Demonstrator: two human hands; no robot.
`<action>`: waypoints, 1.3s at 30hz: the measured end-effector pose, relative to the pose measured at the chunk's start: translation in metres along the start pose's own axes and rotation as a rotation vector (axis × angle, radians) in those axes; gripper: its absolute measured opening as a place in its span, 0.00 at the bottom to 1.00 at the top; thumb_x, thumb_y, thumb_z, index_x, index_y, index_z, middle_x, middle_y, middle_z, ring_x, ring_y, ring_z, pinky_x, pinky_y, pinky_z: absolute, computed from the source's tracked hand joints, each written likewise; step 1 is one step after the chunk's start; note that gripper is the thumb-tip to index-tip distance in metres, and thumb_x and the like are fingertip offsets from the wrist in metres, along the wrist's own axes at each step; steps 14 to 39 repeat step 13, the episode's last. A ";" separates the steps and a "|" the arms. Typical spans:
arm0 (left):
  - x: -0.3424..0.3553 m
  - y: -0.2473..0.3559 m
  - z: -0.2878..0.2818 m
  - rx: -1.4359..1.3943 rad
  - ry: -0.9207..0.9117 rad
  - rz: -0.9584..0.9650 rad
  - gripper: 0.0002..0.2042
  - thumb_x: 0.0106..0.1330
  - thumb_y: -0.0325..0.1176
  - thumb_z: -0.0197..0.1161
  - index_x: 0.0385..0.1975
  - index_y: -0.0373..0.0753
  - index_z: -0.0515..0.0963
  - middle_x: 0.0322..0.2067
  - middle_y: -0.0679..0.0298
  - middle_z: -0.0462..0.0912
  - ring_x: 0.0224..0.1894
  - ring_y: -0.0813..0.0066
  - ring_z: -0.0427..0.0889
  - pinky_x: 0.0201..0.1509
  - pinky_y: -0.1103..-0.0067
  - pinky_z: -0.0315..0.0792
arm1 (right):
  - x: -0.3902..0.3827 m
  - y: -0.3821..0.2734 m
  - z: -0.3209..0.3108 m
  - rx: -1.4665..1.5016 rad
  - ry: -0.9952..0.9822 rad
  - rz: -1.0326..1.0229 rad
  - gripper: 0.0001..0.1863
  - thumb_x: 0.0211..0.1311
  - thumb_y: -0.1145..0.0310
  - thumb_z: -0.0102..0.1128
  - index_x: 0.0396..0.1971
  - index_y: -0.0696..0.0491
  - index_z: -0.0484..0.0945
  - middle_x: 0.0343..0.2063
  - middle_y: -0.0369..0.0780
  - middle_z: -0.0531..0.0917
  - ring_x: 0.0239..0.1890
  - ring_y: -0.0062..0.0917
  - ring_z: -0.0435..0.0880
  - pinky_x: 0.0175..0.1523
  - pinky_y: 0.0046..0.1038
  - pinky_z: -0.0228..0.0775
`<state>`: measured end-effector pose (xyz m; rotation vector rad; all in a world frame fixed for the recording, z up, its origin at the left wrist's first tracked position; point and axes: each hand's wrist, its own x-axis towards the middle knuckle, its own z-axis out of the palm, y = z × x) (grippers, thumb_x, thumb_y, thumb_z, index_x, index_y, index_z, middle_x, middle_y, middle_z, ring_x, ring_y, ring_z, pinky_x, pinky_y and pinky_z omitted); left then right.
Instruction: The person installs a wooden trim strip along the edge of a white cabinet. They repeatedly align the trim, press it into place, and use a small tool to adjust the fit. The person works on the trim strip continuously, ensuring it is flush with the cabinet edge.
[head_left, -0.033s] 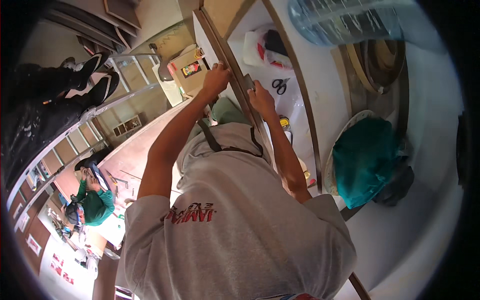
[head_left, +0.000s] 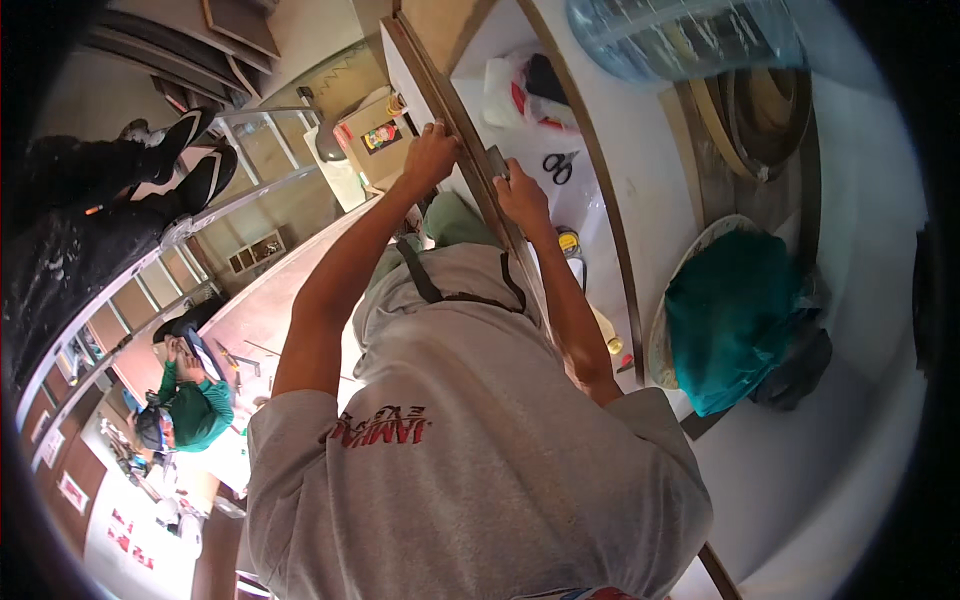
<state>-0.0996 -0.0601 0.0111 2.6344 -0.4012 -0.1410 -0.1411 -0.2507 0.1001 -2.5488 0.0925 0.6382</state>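
Observation:
My left hand (head_left: 432,155) is closed over the brown edge of a white cabinet panel (head_left: 428,75), its fingers curled at the rim. Across from it, my right hand (head_left: 523,197) grips a small flat grey scraper-like tool (head_left: 496,160), held against the same brown edging. What kind of tool it is cannot be made out fully, since the fingers cover its lower part. Right of that hand, black-handled scissors (head_left: 560,170) lie on a white surface inside the cabinet. A yellow and black tape measure (head_left: 568,242) rests beside my right forearm.
A clear plastic bag with red and black items (head_left: 540,90) sits beyond the scissors. To the right are a large water bottle (head_left: 690,40), rolls of brown edging strip (head_left: 735,125) and a teal bag (head_left: 735,320). At left, someone's shoes (head_left: 205,185) rest on a metal ladder (head_left: 270,180); another person in green (head_left: 198,415) sits below.
Both hands keep their places on the brown edge. The view has shifted slightly, and the person in green at lower left has moved a little.

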 end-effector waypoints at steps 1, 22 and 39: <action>0.004 0.004 -0.004 0.048 -0.042 0.026 0.08 0.58 0.29 0.57 0.33 0.37 0.81 0.46 0.48 0.75 0.50 0.52 0.76 0.45 0.62 0.77 | -0.006 0.001 0.000 0.022 0.004 0.021 0.20 0.63 0.59 0.52 0.51 0.52 0.68 0.37 0.52 0.82 0.43 0.51 0.80 0.45 0.49 0.71; 0.016 0.027 0.034 0.097 0.040 -0.244 0.10 0.53 0.35 0.62 0.33 0.39 0.83 0.47 0.53 0.73 0.53 0.55 0.73 0.51 0.59 0.73 | -0.019 0.047 0.013 0.170 0.056 0.009 0.24 0.64 0.58 0.52 0.57 0.52 0.66 0.39 0.54 0.82 0.42 0.51 0.81 0.46 0.49 0.71; 0.016 0.027 0.034 0.097 0.040 -0.244 0.10 0.53 0.35 0.62 0.33 0.39 0.83 0.47 0.53 0.73 0.53 0.55 0.73 0.51 0.59 0.73 | -0.019 0.047 0.013 0.170 0.056 0.009 0.24 0.64 0.58 0.52 0.57 0.52 0.66 0.39 0.54 0.82 0.42 0.51 0.81 0.46 0.49 0.71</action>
